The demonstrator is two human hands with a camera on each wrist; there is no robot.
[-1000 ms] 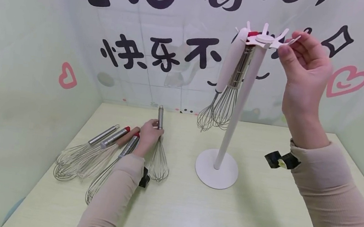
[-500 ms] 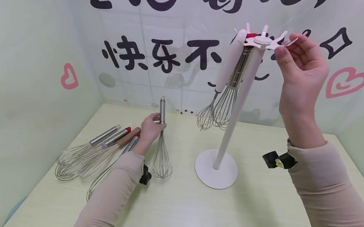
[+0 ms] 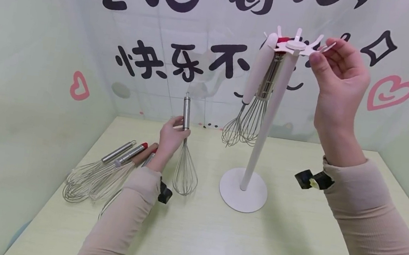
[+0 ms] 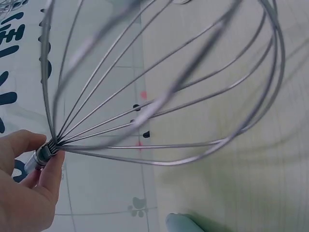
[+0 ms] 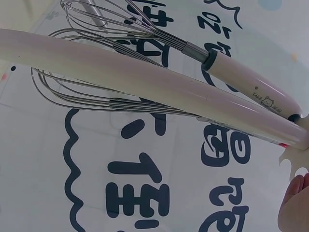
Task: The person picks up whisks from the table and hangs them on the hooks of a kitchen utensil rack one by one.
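Observation:
My left hand grips a steel whisk at the lower end of its handle, the wires pointing down toward me. In the left wrist view the whisk's wire loops fan out from the thumb and fingers. My right hand pinches one hook of the white rack's top between thumb and fingers. From the rack hang a whisk with a pink-white handle and a steel-handled whisk with a red end; the pole crosses in front of them in the right wrist view.
Several whisks lie bunched at the table's left, among them a steel one and one with a wooden handle. The rack's round base stands on the pale table. A printed cloth hangs behind.
My left hand has raised the steel whisk from the table and moved it slightly right and away from me. The right hand keeps its pinch on the rack's hook, barely shifting.

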